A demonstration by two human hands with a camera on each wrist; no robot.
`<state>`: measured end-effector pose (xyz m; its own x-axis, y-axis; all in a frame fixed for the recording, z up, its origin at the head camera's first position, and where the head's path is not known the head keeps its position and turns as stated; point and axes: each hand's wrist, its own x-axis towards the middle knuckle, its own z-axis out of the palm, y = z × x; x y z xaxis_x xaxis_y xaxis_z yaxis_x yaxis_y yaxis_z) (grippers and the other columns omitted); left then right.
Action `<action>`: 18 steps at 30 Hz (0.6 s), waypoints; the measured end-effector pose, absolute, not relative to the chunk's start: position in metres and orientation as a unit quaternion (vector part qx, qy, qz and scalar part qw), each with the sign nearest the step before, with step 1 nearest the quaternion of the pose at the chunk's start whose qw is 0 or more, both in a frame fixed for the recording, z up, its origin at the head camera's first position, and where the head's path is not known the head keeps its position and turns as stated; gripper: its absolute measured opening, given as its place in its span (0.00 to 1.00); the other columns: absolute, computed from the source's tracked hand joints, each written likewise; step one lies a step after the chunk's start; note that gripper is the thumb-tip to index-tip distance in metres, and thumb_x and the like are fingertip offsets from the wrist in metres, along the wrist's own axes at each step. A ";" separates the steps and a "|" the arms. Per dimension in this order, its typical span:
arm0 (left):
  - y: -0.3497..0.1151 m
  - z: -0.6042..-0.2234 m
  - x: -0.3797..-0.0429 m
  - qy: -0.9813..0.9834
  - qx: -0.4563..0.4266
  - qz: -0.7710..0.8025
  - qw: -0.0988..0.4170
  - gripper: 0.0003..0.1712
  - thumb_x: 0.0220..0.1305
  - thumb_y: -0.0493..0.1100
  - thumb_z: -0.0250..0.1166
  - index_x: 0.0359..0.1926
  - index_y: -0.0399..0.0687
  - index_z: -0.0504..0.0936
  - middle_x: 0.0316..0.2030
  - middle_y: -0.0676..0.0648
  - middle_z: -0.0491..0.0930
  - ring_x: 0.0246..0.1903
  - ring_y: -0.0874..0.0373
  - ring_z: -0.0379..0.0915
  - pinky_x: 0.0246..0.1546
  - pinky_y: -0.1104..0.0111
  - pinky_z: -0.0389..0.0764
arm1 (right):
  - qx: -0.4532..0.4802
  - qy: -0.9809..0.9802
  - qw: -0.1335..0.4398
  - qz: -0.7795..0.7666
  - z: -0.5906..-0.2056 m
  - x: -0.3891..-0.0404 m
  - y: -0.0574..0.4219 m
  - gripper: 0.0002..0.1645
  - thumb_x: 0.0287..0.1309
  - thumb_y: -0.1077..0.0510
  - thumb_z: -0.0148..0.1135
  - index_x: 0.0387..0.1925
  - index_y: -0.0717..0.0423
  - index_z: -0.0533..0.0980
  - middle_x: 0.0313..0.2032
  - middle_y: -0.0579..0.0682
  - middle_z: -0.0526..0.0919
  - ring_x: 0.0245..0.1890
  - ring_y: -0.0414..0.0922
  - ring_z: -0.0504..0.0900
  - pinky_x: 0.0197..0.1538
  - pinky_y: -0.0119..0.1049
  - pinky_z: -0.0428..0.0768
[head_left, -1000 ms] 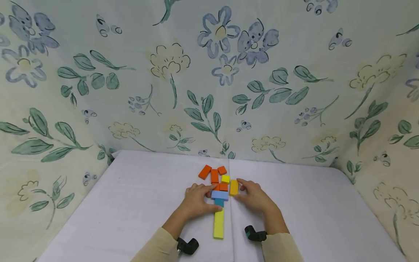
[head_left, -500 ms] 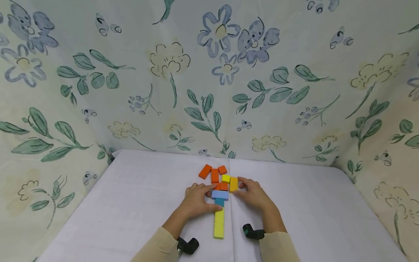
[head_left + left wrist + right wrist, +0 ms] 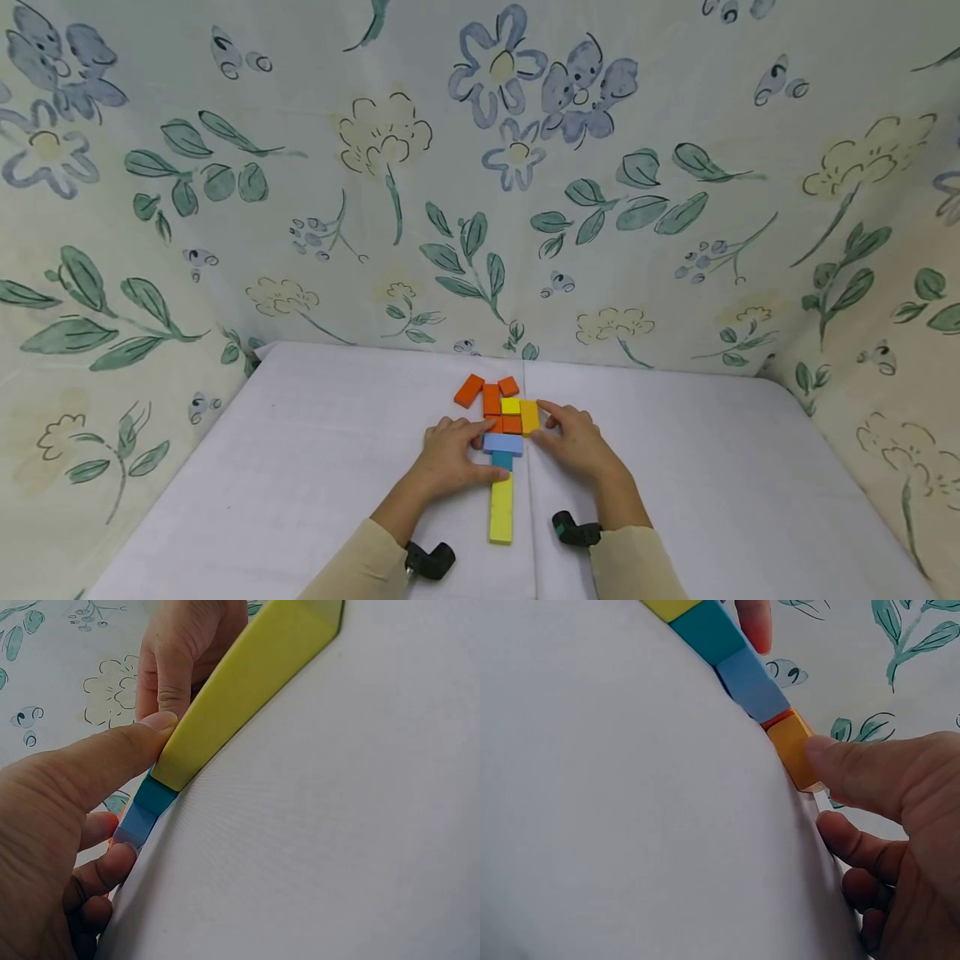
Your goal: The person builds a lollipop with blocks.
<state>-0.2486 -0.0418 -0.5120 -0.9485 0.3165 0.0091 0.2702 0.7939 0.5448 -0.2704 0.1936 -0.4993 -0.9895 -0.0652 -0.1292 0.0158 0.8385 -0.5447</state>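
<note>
Amber block (image 3: 529,418) lies on the desk (image 3: 315,467), right against the yellow cube (image 3: 511,406) and beside the orange pair (image 3: 512,424). We see the right hand (image 3: 573,440) pinching it in a narrow grip, thumb and finger at its ends. The left hand (image 3: 450,458), thumb and fingers spread wide, touches the row without grasping it. We judge the layout well advanced: bar (image 3: 501,510), teal block (image 3: 502,461) and blue block (image 3: 503,444) meet in line. Perhaps the askew orange blocks (image 3: 468,391) beyond remain to be squared up.
</note>
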 end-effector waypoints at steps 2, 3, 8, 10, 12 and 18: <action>-0.042 -0.512 -0.249 0.946 0.155 0.281 0.042 0.50 0.47 0.75 0.73 0.70 0.62 0.76 0.31 0.57 0.71 0.44 0.57 0.63 0.50 0.54 0.63 | -0.011 0.957 0.069 -0.280 -0.500 -0.271 0.193 0.38 0.65 0.45 0.67 0.74 0.40 0.67 0.44 0.45 0.78 0.50 0.49 0.70 0.55 0.52 0.77; -0.042 -0.512 -0.249 0.946 0.155 0.281 0.042 0.50 0.47 0.75 0.73 0.70 0.62 0.76 0.31 0.57 0.71 0.44 0.57 0.63 0.50 0.54 0.63 | -0.009 0.958 0.069 -0.280 -0.500 -0.271 0.192 0.38 0.65 0.44 0.67 0.74 0.40 0.67 0.44 0.45 0.77 0.50 0.49 0.70 0.54 0.51 0.77; -0.042 -0.512 -0.250 0.946 0.153 0.281 0.046 0.51 0.47 0.75 0.73 0.70 0.62 0.75 0.32 0.57 0.71 0.44 0.57 0.63 0.50 0.54 0.62 | 0.000 0.958 0.065 -0.278 -0.500 -0.274 0.189 0.39 0.67 0.42 0.64 0.76 0.38 0.64 0.43 0.47 0.77 0.48 0.49 0.70 0.48 0.47 0.73; -0.042 -0.512 -0.250 0.946 0.153 0.281 0.047 0.51 0.47 0.76 0.73 0.70 0.62 0.75 0.32 0.57 0.71 0.43 0.57 0.63 0.50 0.54 0.62 | 0.002 0.959 0.063 -0.277 -0.501 -0.276 0.188 0.37 0.68 0.42 0.62 0.76 0.38 0.65 0.42 0.47 0.77 0.48 0.50 0.69 0.47 0.46 0.71; -0.042 -0.512 -0.250 0.946 0.153 0.282 0.048 0.51 0.47 0.76 0.73 0.70 0.62 0.75 0.32 0.58 0.71 0.43 0.57 0.63 0.49 0.55 0.62 | 0.004 0.958 0.062 -0.279 -0.501 -0.277 0.187 0.36 0.68 0.43 0.62 0.75 0.38 0.66 0.42 0.48 0.76 0.49 0.50 0.68 0.47 0.46 0.69; -0.042 -0.512 -0.250 0.946 0.151 0.283 0.050 0.51 0.47 0.76 0.73 0.70 0.62 0.75 0.32 0.57 0.71 0.43 0.57 0.63 0.49 0.55 0.62 | 0.006 0.957 0.061 -0.283 -0.501 -0.277 0.186 0.33 0.68 0.43 0.62 0.72 0.39 0.69 0.42 0.49 0.76 0.49 0.50 0.67 0.47 0.46 0.66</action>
<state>-0.2498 -0.0422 -0.5116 -0.9495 0.3137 -0.0081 0.2575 0.7937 0.5511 -0.2772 0.1857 -0.5010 -0.9925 -0.0226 -0.1201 0.0464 0.8397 -0.5411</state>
